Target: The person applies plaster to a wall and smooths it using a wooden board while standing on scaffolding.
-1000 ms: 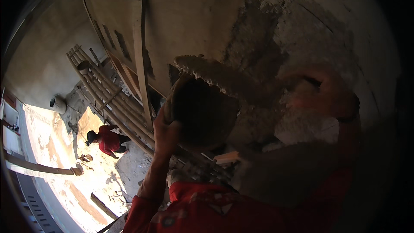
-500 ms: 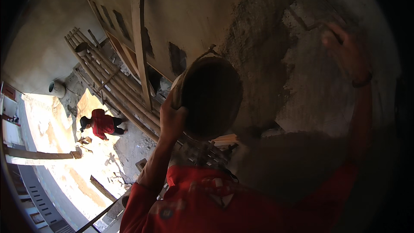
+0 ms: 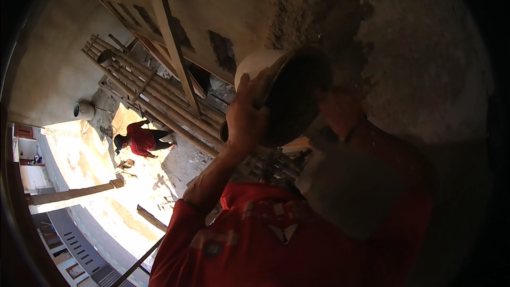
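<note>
A pale bucket (image 3: 258, 62) is tilted on its side in front of the wall, its dark mouth turned to the right. My left hand (image 3: 248, 111) is closed on the bucket's side and rim. My right hand (image 3: 340, 110) reaches into the mouth with its fingers curled. The trowel seen in that hand earlier is hidden now by the bucket and the shadow. Behind the bucket, the wall bears rough dark wet mortar (image 3: 319, 5) beside a smoother grey plastered patch (image 3: 419, 48).
Bamboo poles (image 3: 159, 95) form a scaffold on the left, with a wooden post (image 3: 172, 37) crossing them. Below, a person in red (image 3: 142, 139) is on the sunlit ground near a bucket (image 3: 84, 110). A blurred grey shape (image 3: 345, 191) lies below my right hand.
My right hand has come down from the plastered wall to the bucket's mouth. The bucket has tipped further and shifted right with my left hand. The person below has shifted in view.
</note>
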`<state>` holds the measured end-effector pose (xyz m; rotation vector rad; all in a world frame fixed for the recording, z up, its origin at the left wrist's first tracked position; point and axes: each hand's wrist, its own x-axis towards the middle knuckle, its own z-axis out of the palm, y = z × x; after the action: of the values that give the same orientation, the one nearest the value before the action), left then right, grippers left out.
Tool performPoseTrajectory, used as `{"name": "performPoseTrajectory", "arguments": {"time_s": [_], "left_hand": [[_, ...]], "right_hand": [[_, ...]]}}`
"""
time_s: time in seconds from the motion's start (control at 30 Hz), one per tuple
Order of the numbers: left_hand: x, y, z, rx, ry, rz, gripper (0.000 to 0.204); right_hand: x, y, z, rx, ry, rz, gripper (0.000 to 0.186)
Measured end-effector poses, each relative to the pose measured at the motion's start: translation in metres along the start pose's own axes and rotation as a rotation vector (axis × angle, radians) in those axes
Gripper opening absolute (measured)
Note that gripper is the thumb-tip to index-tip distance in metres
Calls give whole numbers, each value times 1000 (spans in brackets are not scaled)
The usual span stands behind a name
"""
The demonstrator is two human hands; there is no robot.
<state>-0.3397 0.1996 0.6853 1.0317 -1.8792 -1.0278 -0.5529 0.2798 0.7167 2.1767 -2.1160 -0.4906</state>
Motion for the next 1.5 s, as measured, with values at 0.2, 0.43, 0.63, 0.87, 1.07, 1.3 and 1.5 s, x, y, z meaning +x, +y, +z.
{"name": "performPoseTrajectory", "arguments": {"time_s": [0.2, 0.43, 0.63, 0.87, 1.07, 1.3, 1.5], "left_hand": [[-8, 15, 2, 135, 8, 60, 65], [2, -5, 1, -365, 34, -41, 58], [4, 2, -11, -421, 112, -121, 54], [9, -23, -32, -430, 150, -98, 56], [1, -24, -49, -486, 200, -150, 58], [-4, -29, -54, -484, 236, -116, 60], [-8, -27, -52, -476, 203, -155, 60]], "right_hand": [[-9, -13, 89, 727, 161, -174, 30], [-22, -7, 82, 1305, 155, 50, 40], [-27, 31, 28, 646, 246, -66, 40], [-30, 63, -104, 716, 143, -82, 48], [-56, 79, -217, 531, 403, -295, 46], [-19, 132, -249, 760, 423, 39, 53], [-27, 200, -286, 414, 962, 249, 59]]}}
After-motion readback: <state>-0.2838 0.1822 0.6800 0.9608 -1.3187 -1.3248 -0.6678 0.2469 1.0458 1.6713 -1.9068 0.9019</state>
